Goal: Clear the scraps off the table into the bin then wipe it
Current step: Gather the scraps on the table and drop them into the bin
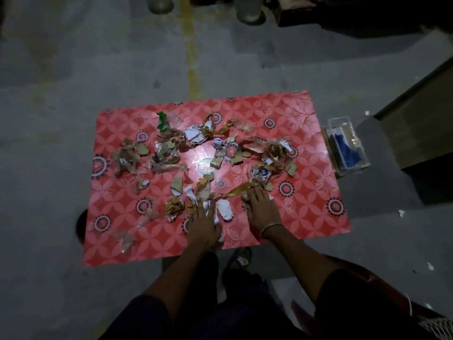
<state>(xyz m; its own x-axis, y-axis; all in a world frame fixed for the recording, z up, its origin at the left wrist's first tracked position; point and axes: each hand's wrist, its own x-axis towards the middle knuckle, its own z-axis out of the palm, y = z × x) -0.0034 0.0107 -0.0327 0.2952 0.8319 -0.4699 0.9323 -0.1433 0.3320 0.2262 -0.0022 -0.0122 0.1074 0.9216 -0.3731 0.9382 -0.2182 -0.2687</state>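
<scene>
The tabletop (306,192) glows red-pink with pale petal lattice and dark blue-and-white rosettes. Scraps (171,153) run tan-brown, white and clear, one green piece (162,120) at the far left. Grey floor (73,69), yellow stripe (190,45); blue cloth (349,153) inside a clear box (343,121).

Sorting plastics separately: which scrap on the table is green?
The green scrap at the far left edge of the pile, beside clear plastic; every other scrap is brown, white or clear.

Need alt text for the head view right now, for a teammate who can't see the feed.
Both hands, left hand and right hand, press flat on paper scraps littering a red patterned table, seen from above in dim light. A clear box holding something blue sits past the table's right edge.
</scene>
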